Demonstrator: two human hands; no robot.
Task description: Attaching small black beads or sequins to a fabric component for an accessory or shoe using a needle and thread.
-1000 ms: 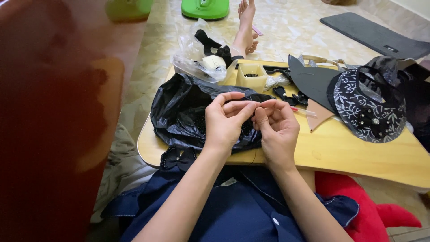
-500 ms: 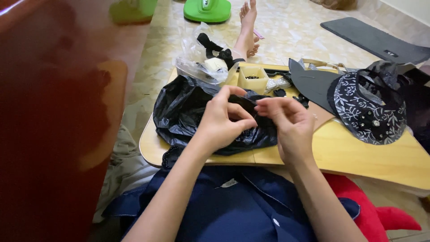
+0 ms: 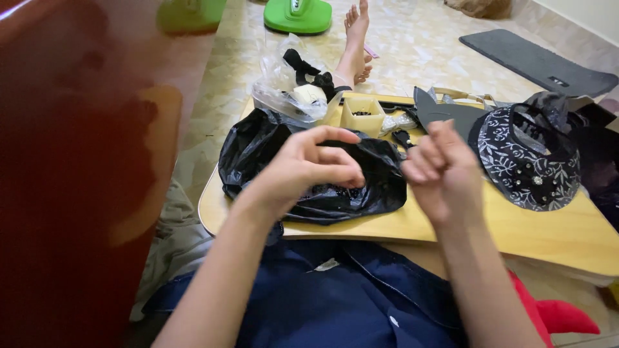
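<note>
My left hand [image 3: 313, 169] hovers over a crumpled black plastic bag [image 3: 255, 148] on a low wooden table [image 3: 548, 235]. Its thumb and fingertips are pinched together, and nothing shows between them. My right hand [image 3: 438, 174] is curled into a loose fist a little to the right, apart from the left hand and raised above the table. Nothing shows in it either. Small shiny beads [image 3: 335, 192] lie on the bag under my left hand. A black visor cap with a white leaf pattern [image 3: 532, 164] lies right of my right hand.
At the table's back stand a small cream box [image 3: 361, 116] and a clear plastic bag [image 3: 284, 90] with black straps. Dark red-brown furniture [image 3: 64, 167] fills the left. Beyond are a bare foot [image 3: 354, 38], green plastic items [image 3: 298, 14] and a dark mat [image 3: 535, 61]. A red cushion [image 3: 558, 316] lies at lower right.
My hands were pressed together over the black bag, fingertips meeting. They have since drawn apart, the right hand moving right and up as a fist while the left stays pinched.
</note>
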